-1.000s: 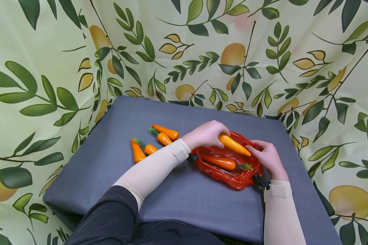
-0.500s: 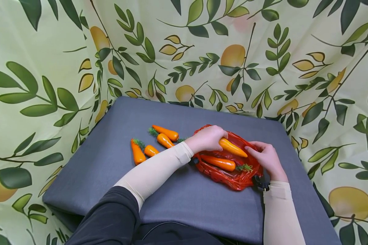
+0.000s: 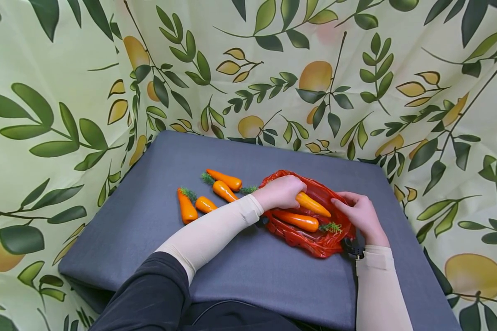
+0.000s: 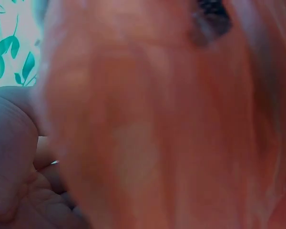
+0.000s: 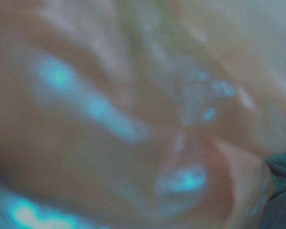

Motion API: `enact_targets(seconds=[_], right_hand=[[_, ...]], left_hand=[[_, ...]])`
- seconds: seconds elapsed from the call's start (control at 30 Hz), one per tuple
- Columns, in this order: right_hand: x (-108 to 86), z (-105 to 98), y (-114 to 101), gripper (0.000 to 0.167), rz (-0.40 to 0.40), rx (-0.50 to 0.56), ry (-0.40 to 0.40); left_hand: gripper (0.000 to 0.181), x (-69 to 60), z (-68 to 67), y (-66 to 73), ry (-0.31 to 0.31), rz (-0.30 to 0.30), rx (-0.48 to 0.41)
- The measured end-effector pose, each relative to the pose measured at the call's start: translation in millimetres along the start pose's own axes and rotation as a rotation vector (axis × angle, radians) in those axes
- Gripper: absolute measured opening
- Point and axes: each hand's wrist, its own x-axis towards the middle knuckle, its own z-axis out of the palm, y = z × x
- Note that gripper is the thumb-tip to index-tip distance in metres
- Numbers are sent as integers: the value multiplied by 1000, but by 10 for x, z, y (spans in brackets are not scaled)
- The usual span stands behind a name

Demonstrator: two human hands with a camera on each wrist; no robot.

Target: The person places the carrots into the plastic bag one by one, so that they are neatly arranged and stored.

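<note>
In the head view a red plastic bag (image 3: 320, 248) lies with its mouth spread, one carrot (image 3: 298, 220) inside. The left hand (image 3: 282, 191) grips a lighter orange carrot (image 3: 313, 204) by its upper end, low over the bag's opening. At the bag's right rim the right hand (image 3: 362, 216) pinches the red plastic between thumb and fingers. Red film (image 4: 148, 133) fills most of the left wrist view, with part of the left hand (image 4: 19, 176) at its left edge. Blurred plastic (image 5: 133, 114) covers nearly all of the right wrist view.
Several carrots lie left of the bag on the grey padded table (image 3: 257, 262), among them an upright-pointing one (image 3: 187, 208) and one farther back (image 3: 225, 179). The left forearm passes in front of them. A leaf-patterned cloth (image 3: 281, 59) hangs behind and beside the table.
The left hand has lowered the carrot slightly, down and to the left, into the bag's mouth. The bag's far left rim now shows beyond that hand. The right hand has barely moved.
</note>
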Motion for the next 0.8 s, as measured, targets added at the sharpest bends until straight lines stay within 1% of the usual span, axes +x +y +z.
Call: enact_targets(seconds=[0.03,0.13,0.23,0.3,0.4,0.47,0.5,0.67,0.8], right_hand=[[-2,0,1,56,-1,2,1],[-6,1,4,56,2,3,0],[-9,4,6,56,7,1,-3],[-10,5,7,56,10,-1,-5],[-11,4,5,56,12,-2,-4],[-12,0,-3,55,13,-3,-2],[-11,-2,-5,55,13,-4,-2],[-4,-10,1,55,17,0,-12],[-6,-11,15,56,18,11,-20]], left_hand=[[12,31,49,-19,-2,-8,6],[12,78,141,-55,-30,-20,-5],[12,114,241,-103,-53,-25,-15],[11,115,288,-123,-62,-21,-28],[9,90,321,-131,-64,-5,-35],[8,56,316,-120,-66,8,-38],[7,33,306,-117,-72,10,-55],[9,5,364,-134,-75,15,-42],[9,-8,385,-137,-58,28,-27]])
